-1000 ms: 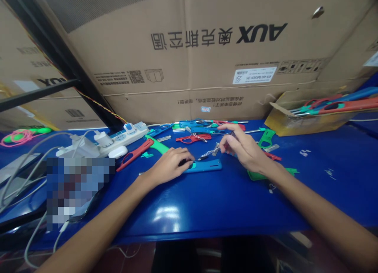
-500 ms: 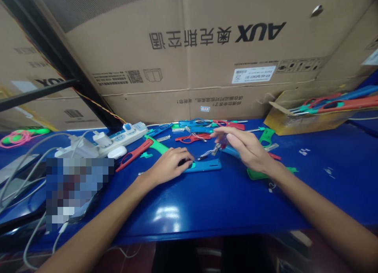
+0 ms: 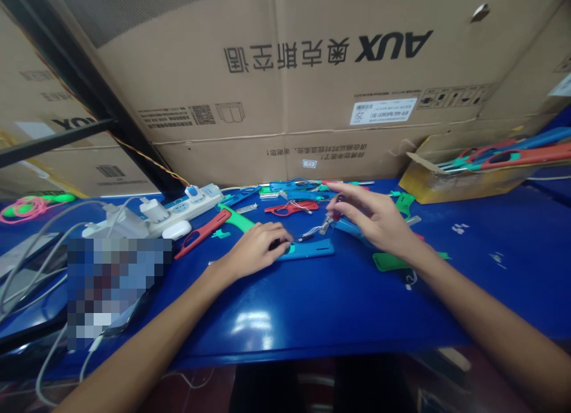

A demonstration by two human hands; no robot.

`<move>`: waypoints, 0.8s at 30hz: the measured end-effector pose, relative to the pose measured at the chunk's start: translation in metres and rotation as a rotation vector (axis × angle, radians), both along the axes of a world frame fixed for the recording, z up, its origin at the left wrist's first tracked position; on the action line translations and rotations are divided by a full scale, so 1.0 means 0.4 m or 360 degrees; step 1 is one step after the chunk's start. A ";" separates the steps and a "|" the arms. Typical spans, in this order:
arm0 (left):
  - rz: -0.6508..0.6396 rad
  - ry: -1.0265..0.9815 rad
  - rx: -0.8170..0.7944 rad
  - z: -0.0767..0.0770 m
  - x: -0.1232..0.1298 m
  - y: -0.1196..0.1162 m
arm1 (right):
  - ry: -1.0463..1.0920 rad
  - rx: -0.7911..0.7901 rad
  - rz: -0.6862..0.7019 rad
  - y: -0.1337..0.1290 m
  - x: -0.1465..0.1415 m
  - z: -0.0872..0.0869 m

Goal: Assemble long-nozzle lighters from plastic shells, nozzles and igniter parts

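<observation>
My left hand (image 3: pixel 261 248) is closed on the near end of a blue plastic lighter handle (image 3: pixel 312 250), pressing it flat on the table. A small teal part shows by the fingertips, and the palm hides the rest. In my right hand (image 3: pixel 375 222), thumb and fingers pinch the dark red grip of a screwdriver (image 3: pixel 340 206). Its thin shaft points down at the far right end of the blue handle; whether the tip touches a screw is too small to tell. Just behind lies a small metal-and-wire part (image 3: pixel 312 230). A blue piece (image 3: pixel 352 227) lies partly under the right hand.
Red lighter handles (image 3: pixel 292 208) and other coloured ones lie at the back. A green handle (image 3: pixel 392 260) is by my right wrist. A cardboard box (image 3: pixel 446 184) holds several long lighters. At left are a power strip (image 3: pixel 187 209), cables and a pixelated device; a large carton (image 3: pixel 285 103) stands behind.
The fingers of my right hand have shifted around the screwdriver grip, with the index finger slightly higher and the thumb further left. My left hand and the blue handle have stayed in place.
</observation>
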State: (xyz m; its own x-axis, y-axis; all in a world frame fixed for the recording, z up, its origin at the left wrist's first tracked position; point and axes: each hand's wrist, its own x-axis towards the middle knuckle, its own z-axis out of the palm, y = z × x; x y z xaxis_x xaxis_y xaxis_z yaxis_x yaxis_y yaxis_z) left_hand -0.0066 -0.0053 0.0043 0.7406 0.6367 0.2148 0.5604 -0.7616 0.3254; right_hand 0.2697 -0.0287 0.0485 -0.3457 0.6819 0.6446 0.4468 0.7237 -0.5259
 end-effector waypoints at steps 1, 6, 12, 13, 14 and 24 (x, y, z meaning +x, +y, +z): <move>-0.0002 0.0000 -0.0001 -0.001 0.000 0.000 | 0.0001 0.0050 -0.0039 0.000 0.001 0.000; 0.0008 0.0005 -0.0002 0.000 0.001 0.001 | -0.0108 0.0126 -0.0038 -0.001 0.007 0.001; 0.0001 0.0006 -0.0006 -0.001 0.000 0.001 | 0.0038 -0.0023 0.0043 0.000 0.003 0.004; 0.0000 0.0011 -0.0007 -0.002 -0.001 0.001 | 0.0019 0.0050 -0.0004 0.001 0.004 0.005; 0.0001 0.0012 -0.0010 -0.002 -0.001 0.001 | -0.0011 0.0107 -0.0039 0.002 0.005 0.006; 0.0003 0.0012 -0.0003 0.002 0.001 0.000 | 0.0017 0.0013 -0.0020 0.007 0.009 0.002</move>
